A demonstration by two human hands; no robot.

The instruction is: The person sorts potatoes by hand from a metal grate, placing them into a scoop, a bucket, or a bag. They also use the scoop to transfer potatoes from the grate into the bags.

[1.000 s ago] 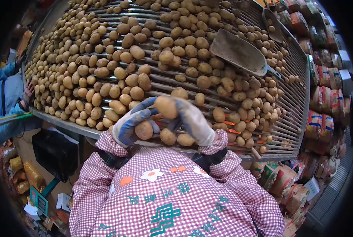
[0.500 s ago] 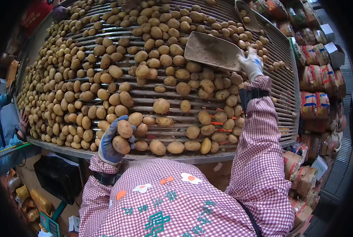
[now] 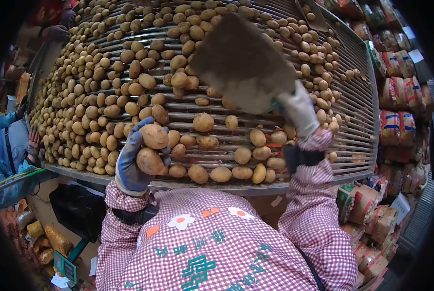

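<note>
My left hand [image 3: 130, 162], in a blue and white glove, is closed around two potatoes, an upper potato [image 3: 155, 136] and a lower potato [image 3: 149, 161], near the front edge of the slatted metal table [image 3: 357, 138]. A wide dirty scoop [image 3: 241, 63], blurred by motion, is in my right hand [image 3: 299, 109], which wears a white glove. The scoop hangs over the loose potatoes with its broad end pointing away and to the left, covering part of them. Around both hands lie many potatoes [image 3: 203, 122] of different sizes on the bars.
A second scoop [image 3: 312, 18] rests at the far right of the table. Packed bags [image 3: 391, 127] are stacked along the right side. Another person's hand [image 3: 33, 145] is at the left edge, and a gloved hand [image 3: 57, 33] at the far left. A black bag [image 3: 76, 207] sits below the table.
My right hand has swung the scoop up off the potatoes, and its broad end has moved left and away. My left hand still holds the same two potatoes. The view has shifted slightly.
</note>
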